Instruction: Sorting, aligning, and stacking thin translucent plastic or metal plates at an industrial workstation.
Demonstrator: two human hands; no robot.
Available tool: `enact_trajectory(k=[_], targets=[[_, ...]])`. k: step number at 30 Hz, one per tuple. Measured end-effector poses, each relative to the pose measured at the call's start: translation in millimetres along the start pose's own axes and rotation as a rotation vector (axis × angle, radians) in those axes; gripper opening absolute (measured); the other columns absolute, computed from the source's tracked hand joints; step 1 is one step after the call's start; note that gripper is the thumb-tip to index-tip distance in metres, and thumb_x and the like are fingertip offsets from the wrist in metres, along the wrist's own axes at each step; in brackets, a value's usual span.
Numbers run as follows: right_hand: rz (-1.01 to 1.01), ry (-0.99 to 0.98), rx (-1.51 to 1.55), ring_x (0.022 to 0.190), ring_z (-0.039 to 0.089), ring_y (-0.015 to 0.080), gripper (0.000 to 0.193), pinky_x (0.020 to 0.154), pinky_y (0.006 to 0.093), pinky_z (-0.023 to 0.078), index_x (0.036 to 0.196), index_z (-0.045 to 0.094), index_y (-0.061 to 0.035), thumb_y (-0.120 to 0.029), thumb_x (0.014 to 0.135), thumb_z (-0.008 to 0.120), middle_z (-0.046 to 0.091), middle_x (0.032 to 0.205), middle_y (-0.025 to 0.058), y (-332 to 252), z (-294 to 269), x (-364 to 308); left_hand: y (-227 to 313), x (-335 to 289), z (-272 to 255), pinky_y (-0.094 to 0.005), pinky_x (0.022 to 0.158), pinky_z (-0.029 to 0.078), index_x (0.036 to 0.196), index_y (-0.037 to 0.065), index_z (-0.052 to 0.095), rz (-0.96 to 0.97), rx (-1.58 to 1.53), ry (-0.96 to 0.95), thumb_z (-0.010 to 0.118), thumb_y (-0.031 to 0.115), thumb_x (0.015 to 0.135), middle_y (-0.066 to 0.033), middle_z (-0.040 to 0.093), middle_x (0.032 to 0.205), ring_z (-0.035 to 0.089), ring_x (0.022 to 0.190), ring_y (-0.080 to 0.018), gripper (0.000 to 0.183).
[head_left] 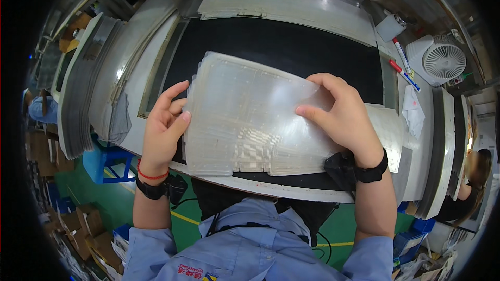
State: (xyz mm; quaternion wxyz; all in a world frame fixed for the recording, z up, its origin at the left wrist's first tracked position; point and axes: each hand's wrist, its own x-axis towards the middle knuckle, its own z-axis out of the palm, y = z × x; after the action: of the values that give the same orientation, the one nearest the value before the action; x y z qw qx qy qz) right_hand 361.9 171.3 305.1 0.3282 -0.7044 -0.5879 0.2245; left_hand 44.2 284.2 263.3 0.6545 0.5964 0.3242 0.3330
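In front of me is a fanned stack of clear, thin plastic sheets [245, 99], tilted above the black mat, with a notch in its near edge. My right hand [348, 117] grips the far right edge, thumb on top and fingers curled behind. At the stack's left edge, my left hand [165, 130] holds the sheets between thumb and bent fingers. Its fingertips are partly hidden behind the stack. Dark straps with small black devices sit on both wrists.
The black mat [333, 62] covers the bench middle. Beyond it lie more pale sheets [286, 5]; others [385, 130] lie right. Stacked panels [83, 88] stand at the left. A white fan [437, 60], markers [403, 73], a bottle [390, 26] and a cloth [413, 112] occupy the right.
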Motion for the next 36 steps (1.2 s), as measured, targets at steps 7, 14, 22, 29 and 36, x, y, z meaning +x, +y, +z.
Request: enact_trajectory(k=[7, 14, 22, 29, 36], targets=[[-0.092, -0.033, -0.065, 0.095, 0.059, 0.0304, 0.044, 0.086, 0.0388, 0.047, 0.108, 0.067, -0.0015, -0.021, 0.073, 0.083, 0.064, 0.094, 0.0127, -1.1, -0.1, 0.6, 1.2, 0.3, -0.2, -0.028, 0.094, 0.05, 0.147, -0.001, 0.035, 0.027, -0.026, -0.021, 0.052, -0.002, 0.096, -0.0163, 0.064, 0.125, 0.064, 0.108, -0.0157, 0.053], [-0.047, 0.004, -0.069, 0.095, 0.057, 0.0299, 0.039, 0.086, 0.0386, 0.046, 0.102, 0.066, -0.0016, -0.021, 0.073, 0.083, 0.063, 0.094, 0.012, -4.4, -0.1, 0.8, 1.9, 0.9, -0.1, -0.0285, 0.095, 0.05, 0.148, -0.001, 0.033, -0.022, -0.009, 0.011, 0.051, -0.004, 0.094, -0.0169, 0.063, 0.126, 0.064, 0.109, -0.0168, 0.058], [-0.076, 0.023, -0.035, 0.097, 0.058, 0.0307, 0.042, 0.088, 0.0389, 0.046, 0.105, 0.065, 0.0, -0.021, 0.073, 0.083, 0.064, 0.097, 0.0128, 0.0, 1.9, -0.5, -1.6, -0.1, -2.6, -0.0294, 0.096, 0.05, 0.149, -0.002, 0.032, 0.027, -0.065, -0.037, 0.05, -0.006, 0.092, -0.0179, 0.062, 0.128, 0.064, 0.111, -0.0181, 0.06], [-0.071, 0.014, -0.027, 0.098, 0.058, 0.0311, 0.042, 0.088, 0.039, 0.046, 0.105, 0.065, 0.0004, -0.021, 0.073, 0.082, 0.064, 0.1, 0.0133, -0.8, 1.3, 0.4, -1.8, -0.9, -5.3, -0.0294, 0.096, 0.05, 0.149, -0.001, 0.032, 0.05, -0.046, -0.04, 0.051, -0.005, 0.092, -0.0184, 0.062, 0.129, 0.064, 0.112, -0.0183, 0.06], [-0.107, 0.04, -0.02, 0.095, 0.058, 0.0304, 0.038, 0.085, 0.038, 0.046, 0.1, 0.064, -0.002, -0.021, 0.073, 0.083, 0.063, 0.095, 0.0116, -1.9, 0.2, -0.3, -3.3, -1.8, -4.3, -0.0303, 0.097, 0.05, 0.148, -0.002, 0.033, 0.064, -0.07, -0.025, 0.053, -0.003, 0.092, -0.0185, 0.063, 0.13, 0.064, 0.111, -0.0188, 0.06]])
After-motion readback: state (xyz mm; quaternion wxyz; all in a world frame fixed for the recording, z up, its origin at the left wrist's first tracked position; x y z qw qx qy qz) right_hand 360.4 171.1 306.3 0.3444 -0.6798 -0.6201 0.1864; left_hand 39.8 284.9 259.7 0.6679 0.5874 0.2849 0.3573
